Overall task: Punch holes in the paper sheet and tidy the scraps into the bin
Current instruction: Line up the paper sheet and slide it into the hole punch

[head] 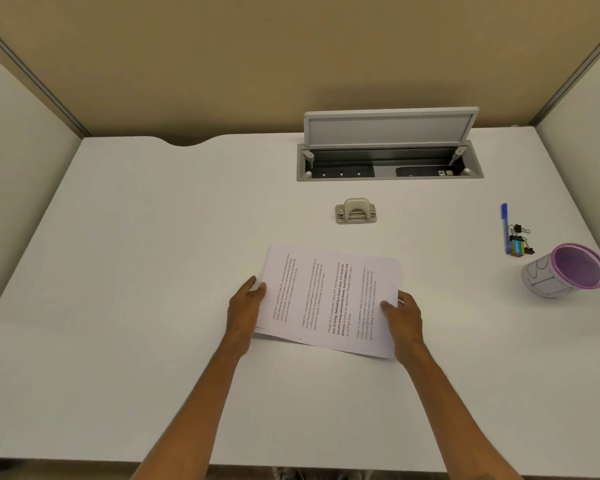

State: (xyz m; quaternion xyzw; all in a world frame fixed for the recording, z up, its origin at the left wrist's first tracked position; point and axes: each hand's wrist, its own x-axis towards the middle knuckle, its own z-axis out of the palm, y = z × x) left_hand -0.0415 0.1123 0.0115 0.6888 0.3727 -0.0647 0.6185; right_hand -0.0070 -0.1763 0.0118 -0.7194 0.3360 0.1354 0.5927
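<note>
A printed paper sheet (326,299), text running sideways, lies in the middle of the white desk (136,271), with more sheets' edges showing underneath at its near left. My left hand (246,306) grips its left edge and my right hand (404,315) grips its right edge, thumbs on top. A beige hole punch (356,211) stands beyond the sheet, apart from it. A small bin (565,270) with a purple rim and grey patterned wall sits at the far right.
An open cable hatch (388,161) with a raised grey lid is set into the desk behind the punch. A blue pen (505,226) and several binder clips (520,240) lie near the bin. Partition walls enclose the desk on three sides.
</note>
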